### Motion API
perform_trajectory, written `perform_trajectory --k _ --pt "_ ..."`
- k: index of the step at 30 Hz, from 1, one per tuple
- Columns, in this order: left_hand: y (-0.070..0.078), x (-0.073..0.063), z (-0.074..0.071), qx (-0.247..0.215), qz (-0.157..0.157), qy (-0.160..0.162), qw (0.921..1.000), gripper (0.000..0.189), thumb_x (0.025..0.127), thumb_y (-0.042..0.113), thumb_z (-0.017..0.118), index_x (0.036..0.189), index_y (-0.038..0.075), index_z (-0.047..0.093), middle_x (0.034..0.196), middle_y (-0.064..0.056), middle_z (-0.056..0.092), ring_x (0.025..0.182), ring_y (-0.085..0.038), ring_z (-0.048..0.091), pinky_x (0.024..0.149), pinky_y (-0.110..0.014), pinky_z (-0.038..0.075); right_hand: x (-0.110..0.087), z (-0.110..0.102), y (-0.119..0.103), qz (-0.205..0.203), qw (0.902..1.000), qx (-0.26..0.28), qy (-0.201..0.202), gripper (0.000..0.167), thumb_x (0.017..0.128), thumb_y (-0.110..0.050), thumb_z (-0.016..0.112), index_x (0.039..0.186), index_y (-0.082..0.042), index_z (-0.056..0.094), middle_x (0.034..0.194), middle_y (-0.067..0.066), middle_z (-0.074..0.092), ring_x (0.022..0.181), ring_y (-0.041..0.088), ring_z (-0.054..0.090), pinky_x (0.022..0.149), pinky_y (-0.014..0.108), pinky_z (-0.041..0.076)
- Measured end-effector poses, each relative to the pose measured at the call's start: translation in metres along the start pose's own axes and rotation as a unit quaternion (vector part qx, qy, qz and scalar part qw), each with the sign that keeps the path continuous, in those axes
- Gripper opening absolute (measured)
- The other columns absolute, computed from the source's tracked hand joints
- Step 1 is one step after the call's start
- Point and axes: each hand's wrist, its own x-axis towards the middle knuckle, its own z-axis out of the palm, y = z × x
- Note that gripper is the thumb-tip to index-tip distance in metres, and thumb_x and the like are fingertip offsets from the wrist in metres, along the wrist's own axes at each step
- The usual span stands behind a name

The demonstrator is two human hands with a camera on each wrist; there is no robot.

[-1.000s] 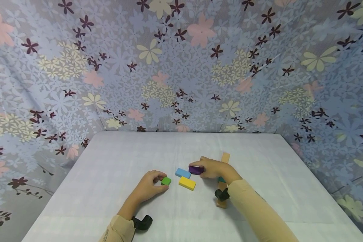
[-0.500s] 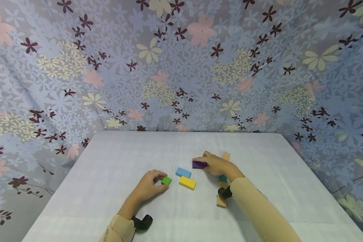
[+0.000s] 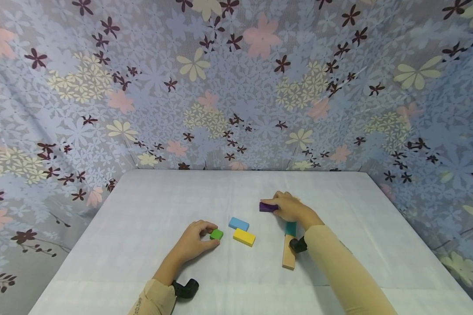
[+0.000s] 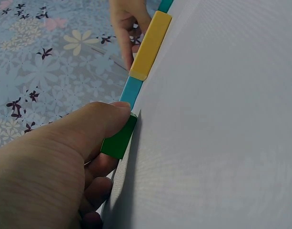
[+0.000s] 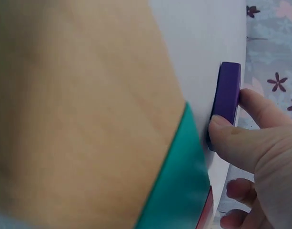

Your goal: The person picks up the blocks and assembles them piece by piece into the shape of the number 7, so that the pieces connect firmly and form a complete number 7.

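In the head view my left hand (image 3: 195,240) rests on the table with thumb and fingers round a small green block (image 3: 216,235). The left wrist view shows the thumb against that green block (image 4: 119,138). My right hand (image 3: 289,208) pinches a purple block (image 3: 268,207) between thumb and index finger, farther back and to the right; the right wrist view shows this purple block (image 5: 226,90) too. A light blue block (image 3: 238,224) and a yellow block (image 3: 244,237) lie close together between the hands.
A teal block (image 3: 291,228) and a plain wooden block (image 3: 288,252) lie end to end beneath the right forearm. Another wooden piece is mostly hidden behind the right hand. A red edge (image 5: 206,210) shows beside the teal in the right wrist view. Floral cloth (image 3: 236,87) hangs behind the white table (image 3: 173,192).
My right hand has carried the purple block back and to the right, away from the blue block. More of the teal and wooden blocks shows. My left hand has stayed at the green block.
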Motion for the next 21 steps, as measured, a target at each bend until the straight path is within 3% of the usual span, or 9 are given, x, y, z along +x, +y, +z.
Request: perform_trajectory --k 21 --pt "-0.001 0.001 0.0 0.003 0.0 -0.001 1.0 0.035 0.083 0.033 0.08 0.113 0.019 0.069 0.103 0.008 0.064 0.098 -0.011 0.055 0.089 -0.036 0.049 0.011 -0.001 0.027 0.069 0.9964 0.016 0.048 0.049 0.097 -0.019 0.063 0.143 -0.031 0.053 0.134 0.016 0.053 0.118 0.036 0.044 0.1 0.054 0.041"
